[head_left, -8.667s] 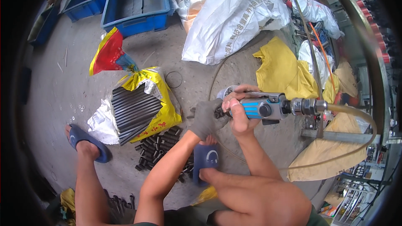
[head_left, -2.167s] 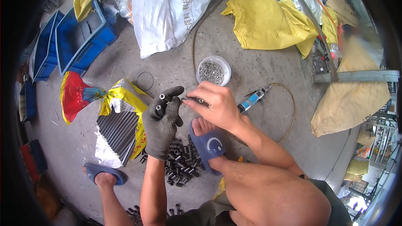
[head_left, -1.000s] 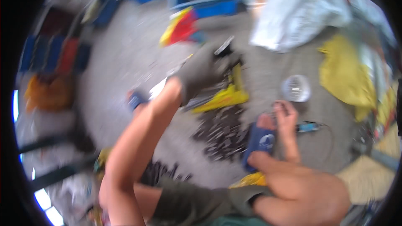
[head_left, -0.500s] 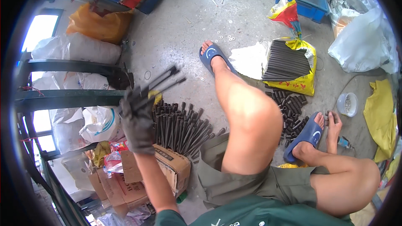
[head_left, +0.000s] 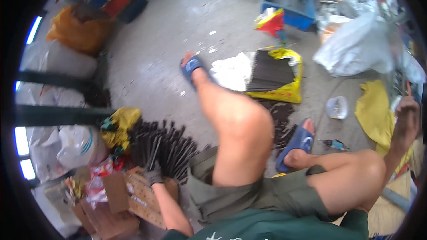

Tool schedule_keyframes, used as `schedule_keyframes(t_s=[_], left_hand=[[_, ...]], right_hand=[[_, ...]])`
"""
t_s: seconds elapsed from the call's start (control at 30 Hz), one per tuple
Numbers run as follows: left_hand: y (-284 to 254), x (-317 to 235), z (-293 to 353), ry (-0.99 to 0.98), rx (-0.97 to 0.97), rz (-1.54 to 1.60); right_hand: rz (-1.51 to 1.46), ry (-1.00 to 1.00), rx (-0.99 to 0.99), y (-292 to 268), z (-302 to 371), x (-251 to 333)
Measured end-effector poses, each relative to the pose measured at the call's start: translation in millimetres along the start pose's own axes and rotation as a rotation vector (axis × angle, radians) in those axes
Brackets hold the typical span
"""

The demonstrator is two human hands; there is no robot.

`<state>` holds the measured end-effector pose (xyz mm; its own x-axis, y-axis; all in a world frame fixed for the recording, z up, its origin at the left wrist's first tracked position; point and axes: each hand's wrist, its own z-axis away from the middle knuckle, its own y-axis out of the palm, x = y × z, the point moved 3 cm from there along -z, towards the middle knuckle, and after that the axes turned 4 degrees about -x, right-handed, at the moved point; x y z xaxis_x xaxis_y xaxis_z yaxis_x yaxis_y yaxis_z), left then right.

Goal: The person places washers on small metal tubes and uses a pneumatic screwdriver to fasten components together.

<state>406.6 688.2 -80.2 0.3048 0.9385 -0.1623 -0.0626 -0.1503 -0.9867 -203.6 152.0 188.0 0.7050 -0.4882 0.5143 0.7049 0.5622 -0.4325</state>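
Dark rods (head_left: 167,146) point lengthwise away just beyond my nearer left hand (head_left: 154,174), spread or closed I cannot tell.

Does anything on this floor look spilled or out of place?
Yes: small pale bits lie scattered beyond the left sandal, in no container, perhaps spilled; dark pieces also lie loose beside the yellow bag.

left hand (head_left: 154,175) gloved, beside dark rods (head_left: 172,149)
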Motion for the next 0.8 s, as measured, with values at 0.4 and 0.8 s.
schedule_keyframes(t_s=[0.4, 0.8], left_hand=[[5.1, 26.7, 19.6, -0.467, 0.105, 0.177], [-55.1, -94.1, -12.4, -0.703, -0.070, 0.749]], right_hand=[[-0.075, 0.213, 0.231, -12.5, 97.4, 62.9], [0.215, 0.029, -0.156, -21.3, 126.7, 129.1]])
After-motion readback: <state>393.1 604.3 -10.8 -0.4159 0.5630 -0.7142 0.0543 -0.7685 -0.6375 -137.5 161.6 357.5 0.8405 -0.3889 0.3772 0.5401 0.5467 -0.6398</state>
